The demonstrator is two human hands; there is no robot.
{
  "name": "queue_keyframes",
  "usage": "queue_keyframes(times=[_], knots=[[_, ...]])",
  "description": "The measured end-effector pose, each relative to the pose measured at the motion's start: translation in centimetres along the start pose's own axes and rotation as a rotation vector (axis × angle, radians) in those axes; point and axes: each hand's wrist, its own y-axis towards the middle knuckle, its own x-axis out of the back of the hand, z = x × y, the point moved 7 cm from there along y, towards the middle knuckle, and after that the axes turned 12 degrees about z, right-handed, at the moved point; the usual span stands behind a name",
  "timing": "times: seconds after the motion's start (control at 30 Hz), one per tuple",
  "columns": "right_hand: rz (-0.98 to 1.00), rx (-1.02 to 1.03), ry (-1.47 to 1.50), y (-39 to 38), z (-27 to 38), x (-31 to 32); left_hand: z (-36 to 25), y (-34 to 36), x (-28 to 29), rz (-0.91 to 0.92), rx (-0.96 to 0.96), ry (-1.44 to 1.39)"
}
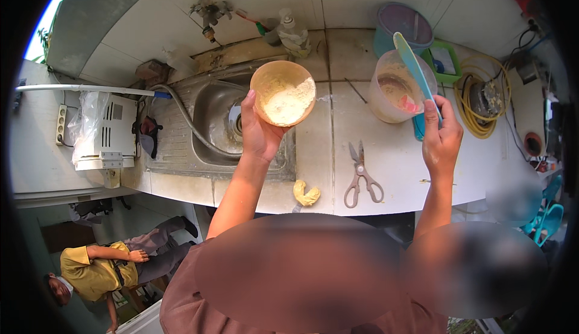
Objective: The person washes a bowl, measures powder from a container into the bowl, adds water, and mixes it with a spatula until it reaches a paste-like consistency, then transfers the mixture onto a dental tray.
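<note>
My left hand (263, 130) is wrapped round the side of an orange bowl (259, 101), lifted in front of the sink. Pale, flour-like powder (284, 103) lies inside it, its surface uneven. My right hand (442, 133) grips a long blue spatula (412, 65) by its lower end. The spatula slants up across the rim of a translucent plastic tub (386, 104), and its broad end has a pale edge. Inside the tub are beige residue and something pink. Scissors (360, 174) lie with parted blades on the counter between my forearms.
A steel sink (202, 117) with a grey hose is at left, below a tap (210, 20). Behind stand a pump bottle (294, 35), a lidded bucket (405, 23) and a green basket (443, 62). A yellow hose coil (485, 101) lies right. Another person (114, 261) is at lower left.
</note>
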Motion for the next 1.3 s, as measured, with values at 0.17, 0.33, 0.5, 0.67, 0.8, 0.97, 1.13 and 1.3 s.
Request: queue_keyframes(times=[0.17,0.33,0.5,0.67,0.8,0.97,1.13,1.3], knots=[[0.158,0.079,0.112,2.4,10.0,-10.9,-3.1,-0.9,10.8,-0.020,0.073,-0.073],[0.341,0.152,0.035,9.3,21.5,-25.7,-6.8,1.0,19.4,0.003,0.096,-0.135],[0.396,0.198,-0.391,18.8,28.7,-36.5,-9.3,3.9,23.1,0.029,0.150,-0.193],[0.335,0.186,-0.660,23.3,32.9,-42.0,-10.1,7.1,24.7,0.071,0.209,-0.228],[0.375,0.132,-0.805,25.4,33.0,-44.4,-9.9,9.3,24.8,0.122,0.236,-0.258],[0.384,0.194,-0.782,25.4,32.5,-45.3,-8.6,11.7,26.6,0.188,0.265,-0.268],[0.354,0.350,-0.767,25.4,31.2,-44.8,-7.5,13.1,26.4,0.151,0.278,-0.309],[0.363,0.362,-0.748,25.5,31.4,-44.4,-6.7,14.3,26.5,0.176,0.255,-0.380]])
